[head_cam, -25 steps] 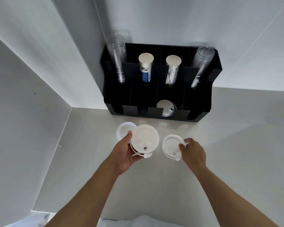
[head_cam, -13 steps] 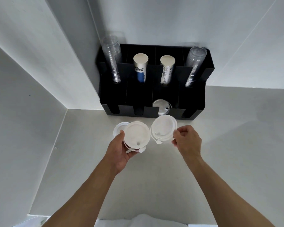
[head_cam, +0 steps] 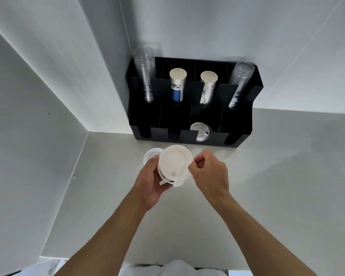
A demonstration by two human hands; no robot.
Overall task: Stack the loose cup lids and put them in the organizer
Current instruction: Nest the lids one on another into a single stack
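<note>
A stack of white cup lids (head_cam: 175,163) is held above the counter, gripped from the left by my left hand (head_cam: 149,182). My right hand (head_cam: 208,174) pinches the stack's right rim with curled fingers. One more white lid (head_cam: 149,155) lies on the counter behind my left hand, partly hidden. The black organizer (head_cam: 237,140) stands against the back wall; a white lid (head_cam: 200,131) sits in its third front slot from the left.
The organizer's back slots hold two stacks of clear cups (head_cam: 144,76) (head_cam: 239,84) and two stacks of paper cups (head_cam: 177,84) (head_cam: 207,86). White walls close in the left side and back of the light counter (head_cam: 277,186).
My right hand lifted a lid off the counter and carried it left onto the lids in my left hand. Both hands now meet at one stack.
</note>
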